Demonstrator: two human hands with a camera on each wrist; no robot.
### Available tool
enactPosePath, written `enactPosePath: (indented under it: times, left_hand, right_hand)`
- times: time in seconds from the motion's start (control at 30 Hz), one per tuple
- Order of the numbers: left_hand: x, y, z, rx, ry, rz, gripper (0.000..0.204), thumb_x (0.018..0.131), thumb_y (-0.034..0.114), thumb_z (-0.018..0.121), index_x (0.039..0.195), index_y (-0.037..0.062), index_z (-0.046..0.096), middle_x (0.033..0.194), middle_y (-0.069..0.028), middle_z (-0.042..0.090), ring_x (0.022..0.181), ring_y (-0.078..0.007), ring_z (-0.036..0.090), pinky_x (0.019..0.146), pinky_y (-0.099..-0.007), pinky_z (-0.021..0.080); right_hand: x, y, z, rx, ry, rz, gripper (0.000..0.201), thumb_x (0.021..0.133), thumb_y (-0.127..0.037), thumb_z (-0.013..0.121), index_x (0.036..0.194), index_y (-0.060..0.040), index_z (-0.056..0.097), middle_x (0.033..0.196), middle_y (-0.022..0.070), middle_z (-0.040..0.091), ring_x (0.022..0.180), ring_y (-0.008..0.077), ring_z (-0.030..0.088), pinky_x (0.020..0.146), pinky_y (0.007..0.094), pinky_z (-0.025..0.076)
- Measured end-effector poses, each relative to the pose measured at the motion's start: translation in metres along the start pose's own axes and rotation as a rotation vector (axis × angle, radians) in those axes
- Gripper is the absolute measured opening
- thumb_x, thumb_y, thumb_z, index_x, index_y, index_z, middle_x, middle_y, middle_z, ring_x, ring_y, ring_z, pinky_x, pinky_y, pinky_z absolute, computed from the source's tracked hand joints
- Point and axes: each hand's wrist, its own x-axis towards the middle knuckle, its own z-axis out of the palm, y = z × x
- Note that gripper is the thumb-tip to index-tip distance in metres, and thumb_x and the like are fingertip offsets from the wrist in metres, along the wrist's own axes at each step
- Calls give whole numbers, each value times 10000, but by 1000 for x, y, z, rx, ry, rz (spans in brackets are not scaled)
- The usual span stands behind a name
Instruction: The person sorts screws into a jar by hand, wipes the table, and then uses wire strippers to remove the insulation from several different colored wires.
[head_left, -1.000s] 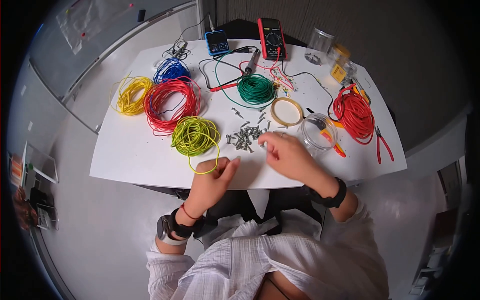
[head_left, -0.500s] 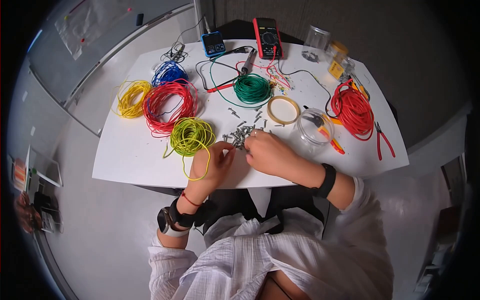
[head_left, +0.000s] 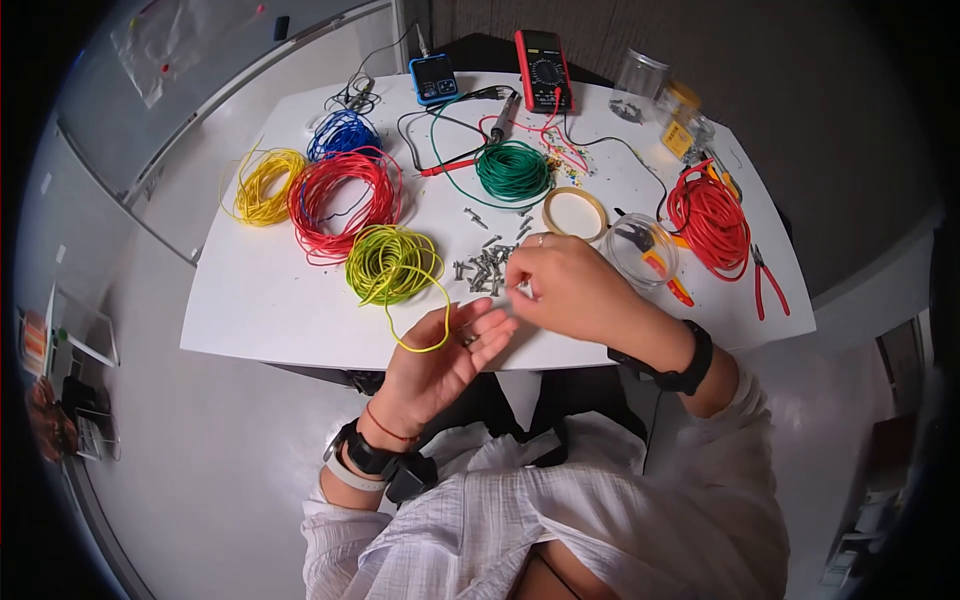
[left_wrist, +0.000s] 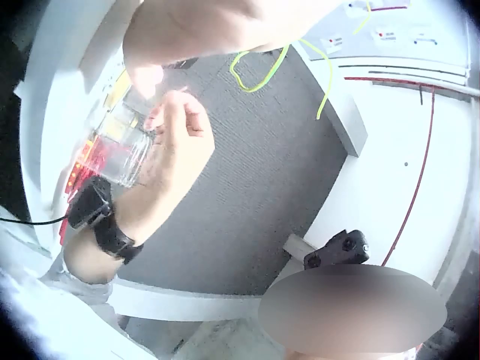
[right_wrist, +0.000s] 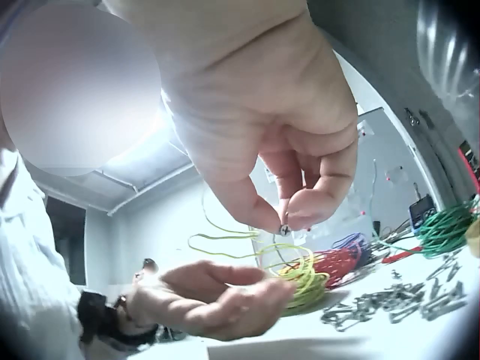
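Palm up, the left hand (head_left: 440,360) is held at the table's front edge with its fingers loosely extended; a small metallic thing shows at its fingers, too small to identify. Just above and to the right, the right hand (head_left: 570,290) pinches a small metal screw (right_wrist: 285,229) between thumb and fingertips, seen in the right wrist view. Beyond the hands lies a loose pile of silver screws (head_left: 484,270), partly hidden by the right hand. A yellow-green wire coil (head_left: 392,262) sits beside the left hand, one loop hanging over that hand's wrist side.
Red (head_left: 345,205), yellow (head_left: 265,188), blue (head_left: 345,135) and green (head_left: 513,171) wire coils lie around. Rightward are a tape ring (head_left: 575,214), clear jar (head_left: 640,250), another red coil (head_left: 710,225) and pliers (head_left: 768,280). A multimeter (head_left: 545,72) stands at the back.
The left hand has turned from loosely curled over the table to palm up with fingers extended. The right hand has gone to the pile and lifted slightly back from it.
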Motion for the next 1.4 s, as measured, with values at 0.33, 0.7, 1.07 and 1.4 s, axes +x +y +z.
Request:
enactPosePath:
  times: [0.33,0.7,1.07,1.4]
  left_hand:
    - [12,-3,-7,-20,142,58,220,941,198,384,965,18,509,809,-52,539,710,-145,542,658,-265,499]
    - [10,7,-18,-23,-38,-86,190,945,204,398,899,53,503,574,45,271,461,-52,236,370,-183,218]
    - [9,3,-5,280,-57,-2,178,948,178,376,968,44,492,559,53,245,447,-46,204,363,-189,166]
    - [4,5,-7,312,-45,39,173,938,176,392,984,36,483,575,44,269,461,-48,225,377,-189,190]
  right_hand:
    - [-13,-4,-21,91,80,144,111,720,-32,564,822,13,561,793,149,582,736,288,602,621,372,487]
    - [-7,32,19,-357,-191,-25,141,663,27,523,797,27,565,784,165,564,763,312,578,676,375,479]
    - [-7,31,41,-515,-181,-174,83,666,-63,552,729,-11,561,733,92,564,767,227,589,652,321,497]
    - [-36,34,14,-241,-52,74,95,715,-27,551,800,9,530,833,156,549,777,316,571,709,380,478]
